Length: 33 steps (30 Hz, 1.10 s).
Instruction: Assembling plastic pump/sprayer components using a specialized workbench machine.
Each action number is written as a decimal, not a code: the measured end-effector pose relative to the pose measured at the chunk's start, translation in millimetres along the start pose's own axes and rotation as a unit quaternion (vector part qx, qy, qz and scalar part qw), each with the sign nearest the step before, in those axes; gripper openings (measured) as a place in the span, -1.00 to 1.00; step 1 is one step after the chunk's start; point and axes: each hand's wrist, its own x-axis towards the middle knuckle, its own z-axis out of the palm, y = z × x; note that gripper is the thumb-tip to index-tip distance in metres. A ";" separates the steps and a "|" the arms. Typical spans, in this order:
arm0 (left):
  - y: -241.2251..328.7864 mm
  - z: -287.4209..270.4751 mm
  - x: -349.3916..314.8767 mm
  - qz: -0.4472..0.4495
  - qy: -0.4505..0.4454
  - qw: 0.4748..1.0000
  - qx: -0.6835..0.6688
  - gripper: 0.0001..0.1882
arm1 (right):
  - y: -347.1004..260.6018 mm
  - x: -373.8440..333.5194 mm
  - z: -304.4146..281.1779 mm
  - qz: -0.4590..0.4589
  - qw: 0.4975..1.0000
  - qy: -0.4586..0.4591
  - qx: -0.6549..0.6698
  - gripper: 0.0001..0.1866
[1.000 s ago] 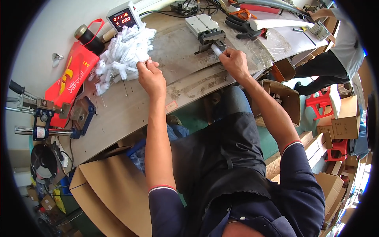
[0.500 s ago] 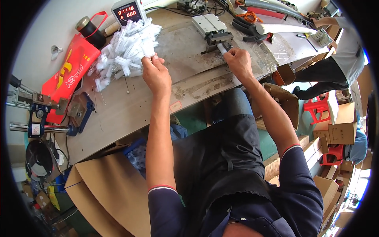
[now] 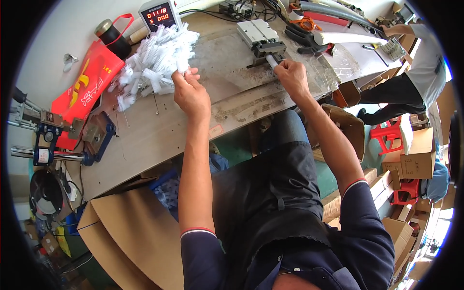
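Observation:
At the edge of a heap of white bristle brushes [image 3: 153,54], my left hand [image 3: 192,93] pinches one white brush [image 3: 182,65] between thumb and forefinger, its other fingers partly lifted. My right hand [image 3: 293,78] is closed at a small metal clamping fixture [image 3: 268,48] on the bench. From its fingers a short white piece [image 3: 271,61] reaches to the fixture's front jaw; its far end is hidden, and I cannot tell whether it is a brush too. Thin wire stems stick out of the heap toward me.
A counter with a red display [image 3: 157,15] stands behind the heap. Left of it are a red bag [image 3: 87,82] and a dark flask [image 3: 112,37]. Black gloves [image 3: 300,37] lie right of the fixture. A cardboard box [image 3: 130,232] sits below the bench. Another person [image 3: 411,77] stands at far right.
My left hand's fingers have spread a little beside the pinched brush. The right hand stays at the fixture, and the view has shifted slightly.

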 end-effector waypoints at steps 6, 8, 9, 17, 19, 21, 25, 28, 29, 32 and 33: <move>1.9 0.7 -0.6 -0.008 -0.015 1.000 0.001 -0.87 | 2.0 -7.3 7.9 -0.011 0.998 0.043 -0.042 -0.73; 3.0 1.2 -0.9 -0.006 -0.017 1.000 0.001 -0.87 | 1.7 -6.1 7.3 -0.013 0.999 0.045 -0.024 -0.74; 4.1 1.5 -0.4 -0.003 -0.013 1.000 0.000 -0.87 | 2.4 -5.2 7.5 -0.015 0.999 0.045 -0.025 -0.74; -1.8 0.3 -3.7 0.032 -0.002 0.999 0.001 -0.80 | 1.8 -11.5 13.9 -0.034 0.994 0.097 -0.046 -0.74; -1.3 -1.9 -6.6 0.037 -0.020 0.999 -0.001 -0.81 | 0.9 -13.0 14.2 -0.034 0.994 0.092 -0.046 -0.75; 0.4 -2.7 -9.3 0.038 -0.022 0.999 0.001 -0.82 | -0.6 -12.6 10.3 -0.034 0.996 0.068 -0.048 -0.76; 1.3 -3.7 -11.3 0.053 -0.042 0.997 0.022 -0.83 | 0.9 -5.1 3.6 0.002 1.000 0.023 0.012 -0.80; -1.8 -0.7 -11.8 0.043 -0.053 0.996 0.057 -0.83 | -4.3 -0.9 1.1 0.051 0.996 -0.009 0.072 -0.83; -3.9 0.1 -12.4 0.040 -0.054 0.996 0.056 -0.83 | -4.8 -0.1 2.2 0.052 0.996 -0.010 0.069 -0.83; 4.5 1.6 -9.4 0.066 -0.051 0.991 0.104 -0.82 | -4.2 2.9 -1.8 0.063 0.995 -0.012 0.083 -0.83; 4.0 0.8 -8.4 0.062 -0.044 0.991 0.111 -0.82 | -5.3 3.4 -0.6 0.067 0.994 -0.018 0.089 -0.84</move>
